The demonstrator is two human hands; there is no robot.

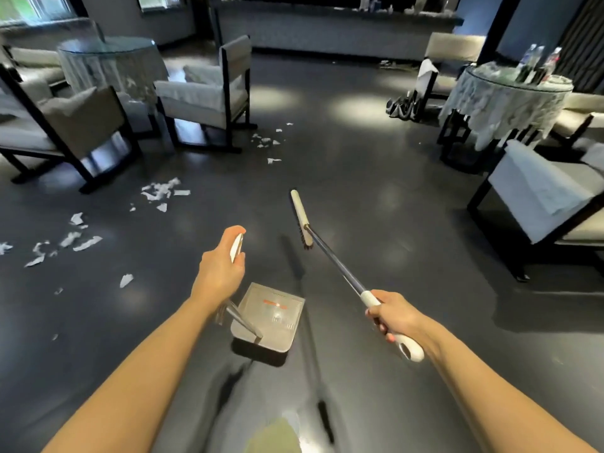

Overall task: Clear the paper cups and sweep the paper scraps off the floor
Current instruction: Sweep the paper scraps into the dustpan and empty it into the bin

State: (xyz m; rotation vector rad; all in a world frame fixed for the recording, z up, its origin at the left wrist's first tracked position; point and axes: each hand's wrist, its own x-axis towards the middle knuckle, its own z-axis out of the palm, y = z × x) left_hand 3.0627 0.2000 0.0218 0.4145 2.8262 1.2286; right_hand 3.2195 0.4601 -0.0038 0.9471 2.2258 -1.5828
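Note:
My left hand (222, 259) grips the white handle top of a grey dustpan (268, 322), which hangs below it just above the dark floor. My right hand (394, 317) holds the white grip of a broom (302, 220); its metal pole slants up and left, and the brush head is off the floor ahead of the dustpan. White paper scraps lie on the floor in three patches: at the far left (70, 240), at the middle left (161, 191) and further off near a chair (266, 140). No paper cups are plainly visible.
Armchairs (202, 93) and a round table with a lace cloth (111, 60) stand at the left. Another clothed table (503, 96) with bottles and an armchair (549, 197) stand at the right. A long counter (327, 31) runs along the back. Dark floor stretches ahead between them.

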